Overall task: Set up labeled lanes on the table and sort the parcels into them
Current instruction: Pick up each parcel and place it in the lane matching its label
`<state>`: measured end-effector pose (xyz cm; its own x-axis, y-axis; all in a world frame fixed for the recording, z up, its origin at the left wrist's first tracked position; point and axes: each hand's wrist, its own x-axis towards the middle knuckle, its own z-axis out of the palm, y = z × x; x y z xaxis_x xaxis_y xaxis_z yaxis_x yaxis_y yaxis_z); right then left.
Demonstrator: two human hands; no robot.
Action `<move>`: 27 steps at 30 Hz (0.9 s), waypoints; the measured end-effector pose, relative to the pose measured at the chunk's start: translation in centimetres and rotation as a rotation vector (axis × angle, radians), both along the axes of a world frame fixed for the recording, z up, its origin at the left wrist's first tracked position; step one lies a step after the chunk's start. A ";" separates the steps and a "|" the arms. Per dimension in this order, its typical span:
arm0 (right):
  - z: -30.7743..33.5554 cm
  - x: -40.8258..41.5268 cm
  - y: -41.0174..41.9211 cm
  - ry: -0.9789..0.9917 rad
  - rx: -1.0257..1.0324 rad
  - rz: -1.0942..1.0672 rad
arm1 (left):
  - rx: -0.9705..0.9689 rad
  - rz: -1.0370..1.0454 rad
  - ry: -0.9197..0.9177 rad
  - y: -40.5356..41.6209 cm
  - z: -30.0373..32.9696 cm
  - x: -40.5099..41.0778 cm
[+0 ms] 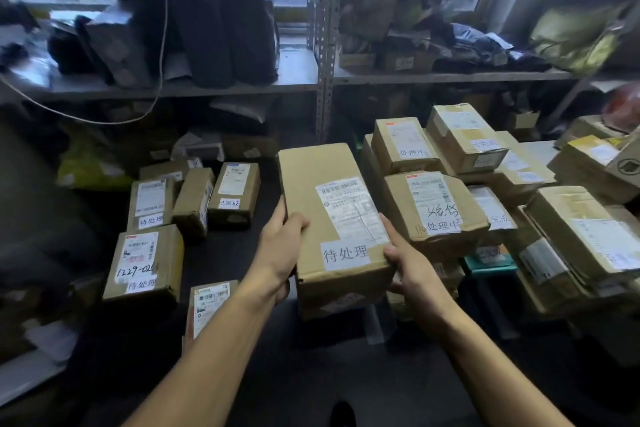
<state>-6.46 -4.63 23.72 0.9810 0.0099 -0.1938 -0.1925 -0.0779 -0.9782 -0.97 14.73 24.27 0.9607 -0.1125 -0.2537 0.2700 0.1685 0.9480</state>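
Note:
A long cardboard parcel point(322, 215) with a shipping label and a white tag reading 待处理 is held above the dark table point(225, 253) in the middle of the view. My left hand point(280, 246) grips its left side, thumb on top. My right hand point(405, 263) grips its near right corner. To the left lie several smaller parcels, one point(143, 262) tagged 待处理, another point(235, 194) tagged 已完成. To the right is a pile of boxes, the nearest point(434, 208) tagged 处理中.
A metal shelf rack point(323, 80) stands behind the table, loaded with dark bags and boxes. A cable point(162, 45) hangs down at the left. More stacked cartons point(588, 232) fill the right side. A small labelled parcel point(207, 305) lies under my left forearm.

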 end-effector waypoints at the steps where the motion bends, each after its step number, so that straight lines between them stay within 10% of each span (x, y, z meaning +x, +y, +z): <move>1: -0.6 -0.5 -0.1 0.008 0.001 0.001 | 0.007 -0.002 0.015 -0.1 -0.5 -0.5; 27: -10.5 1.6 -3.3 0.057 -0.074 -0.114 | 0.145 -0.020 0.063 -4.5 -8.8 2.5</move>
<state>-4.82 -7.97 13.23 0.9623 -0.1173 -0.2456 -0.2595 -0.1237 -0.9578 1.52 10.21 15.50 0.9405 -0.0893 -0.3280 0.3313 0.0249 0.9432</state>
